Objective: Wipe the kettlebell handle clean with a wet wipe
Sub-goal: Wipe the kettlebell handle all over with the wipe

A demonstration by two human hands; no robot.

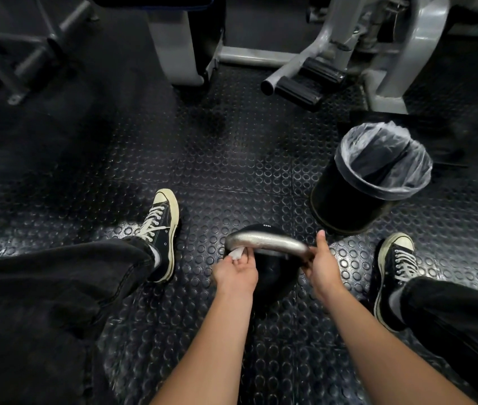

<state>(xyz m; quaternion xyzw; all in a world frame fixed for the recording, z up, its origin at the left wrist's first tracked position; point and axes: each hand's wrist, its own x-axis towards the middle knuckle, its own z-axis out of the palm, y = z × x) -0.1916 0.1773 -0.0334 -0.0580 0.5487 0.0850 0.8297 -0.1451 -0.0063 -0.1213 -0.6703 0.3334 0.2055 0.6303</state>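
While unreadably small, white lettering on kettlebell (264, 276); left hand (236, 270) pinching wet wipe (237, 254), right hand (321, 266) gripping handle (270, 242).

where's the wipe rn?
Head view, low centre: the wipe is pinched in the left hand against the left end of the kettlebell handle.
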